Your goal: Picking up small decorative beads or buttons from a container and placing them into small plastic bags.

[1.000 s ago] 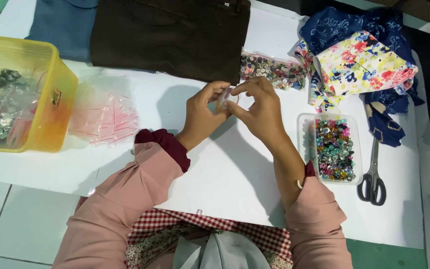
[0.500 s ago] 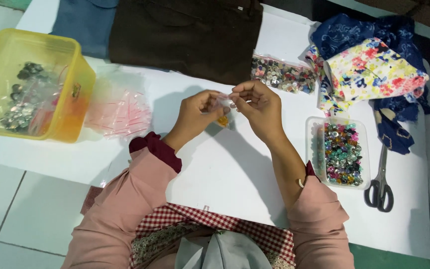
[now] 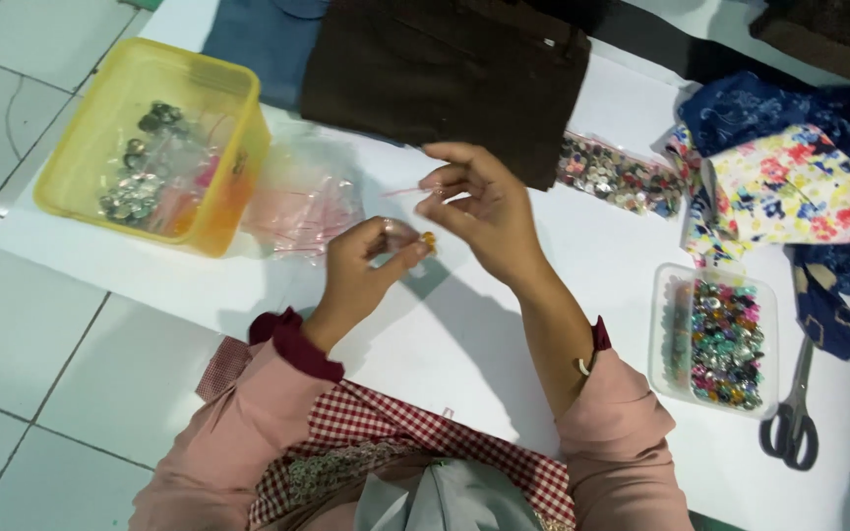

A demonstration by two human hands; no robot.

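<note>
Pinching a small bag (image 3: 407, 239), left hand (image 3: 364, 270) sits below right hand (image 3: 479, 211).

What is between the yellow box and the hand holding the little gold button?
A heap of clear pinkish plastic bags lies on the white sheet, seen from the head view.

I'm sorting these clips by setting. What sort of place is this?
Probably a home craft or sewing spot on a tiled floor: folded fabrics, scissors and a clear tub of coloured buttons lie on a white sheet.
</note>
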